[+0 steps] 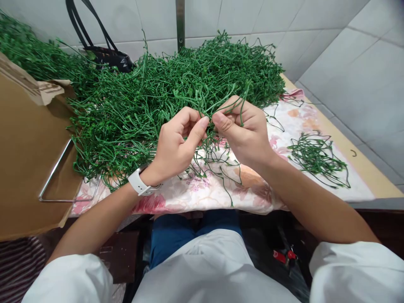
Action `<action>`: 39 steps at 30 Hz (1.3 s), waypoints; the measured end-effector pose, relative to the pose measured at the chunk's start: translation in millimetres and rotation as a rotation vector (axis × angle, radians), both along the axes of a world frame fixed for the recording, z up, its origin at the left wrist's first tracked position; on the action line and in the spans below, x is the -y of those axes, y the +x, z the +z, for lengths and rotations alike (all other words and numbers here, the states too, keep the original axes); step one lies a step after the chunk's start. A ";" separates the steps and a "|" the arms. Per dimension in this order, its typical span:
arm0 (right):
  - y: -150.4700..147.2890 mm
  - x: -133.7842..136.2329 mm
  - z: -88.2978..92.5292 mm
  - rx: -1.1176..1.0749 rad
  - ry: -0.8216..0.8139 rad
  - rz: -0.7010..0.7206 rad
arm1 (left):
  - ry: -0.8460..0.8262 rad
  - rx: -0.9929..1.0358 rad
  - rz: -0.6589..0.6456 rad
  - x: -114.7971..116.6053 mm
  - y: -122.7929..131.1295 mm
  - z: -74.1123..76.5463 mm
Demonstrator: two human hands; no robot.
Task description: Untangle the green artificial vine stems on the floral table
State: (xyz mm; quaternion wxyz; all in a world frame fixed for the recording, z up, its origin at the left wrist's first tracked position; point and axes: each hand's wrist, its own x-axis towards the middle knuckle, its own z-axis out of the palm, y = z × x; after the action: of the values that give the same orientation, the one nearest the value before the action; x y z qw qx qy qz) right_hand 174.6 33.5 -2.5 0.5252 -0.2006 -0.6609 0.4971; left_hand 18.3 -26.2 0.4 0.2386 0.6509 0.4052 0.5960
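Note:
A big heap of green plastic stems (151, 88) covers the back of a table with a flowered cloth (202, 193). My left hand (176, 143), with a white watch on its wrist, is closed in a pinch on thin green stems at the heap's front edge. My right hand (243, 128) faces it, thumb to thumb, and its fingers are curled round the same bunch of green stems (221, 103). Loose strands hang below both hands onto the cloth.
A small separate pile of green stems (315, 158) lies on the cloth at the right. A brown cardboard box (28, 151) with a metal wire frame (57, 176) stands at the left. A black bag (104, 54) sits behind the heap against the tiled wall.

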 end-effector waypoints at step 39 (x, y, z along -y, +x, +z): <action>17.2 -18.4 16.5 -0.037 -0.057 0.073 | 0.066 0.210 -0.010 -6.8 -1.1 3.8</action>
State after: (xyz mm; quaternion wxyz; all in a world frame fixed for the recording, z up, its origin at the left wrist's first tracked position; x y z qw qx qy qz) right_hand 191.8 51.9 14.0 0.5130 -0.1821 -0.6435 0.5381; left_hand 17.2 -19.3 4.3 0.2612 0.5941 0.3551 0.6728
